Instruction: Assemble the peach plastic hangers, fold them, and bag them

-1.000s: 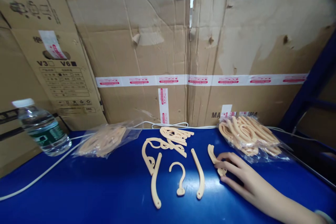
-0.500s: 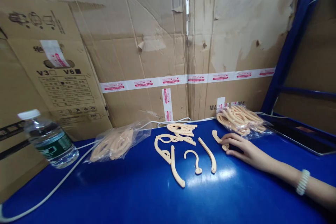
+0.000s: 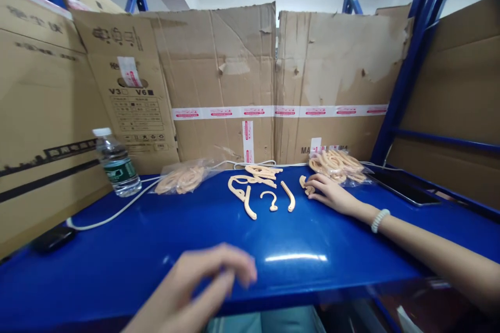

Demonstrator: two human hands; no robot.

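My right hand (image 3: 334, 196) rests at the right of the loose parts, its thumb and fingers closed around the end of a cream plastic hanger piece (image 3: 302, 182), partly hidden by the fingers. Left of it lie a curved hanger arm (image 3: 288, 196), a hanger hook (image 3: 269, 201) and another curved arm (image 3: 249, 204). Behind these is a small heap of hanger parts (image 3: 261, 171). My left hand (image 3: 209, 278), blurred by motion, hovers over the near edge with bent fingers, thumb apart from them, and nothing visible in it.
Bagged hanger parts (image 3: 182, 178) lie at the left, and another bag (image 3: 336, 165) behind my right hand. A water bottle (image 3: 117, 166), white cable (image 3: 105, 221) and black device (image 3: 53, 239) are at the left. A dark tablet (image 3: 406, 188) lies right. Cardboard (image 3: 219, 83) walls the blue table (image 3: 156, 255).
My left hand has come into view from below. The view has shifted back, showing the table's near edge. My right hand stays at the same hanger piece.
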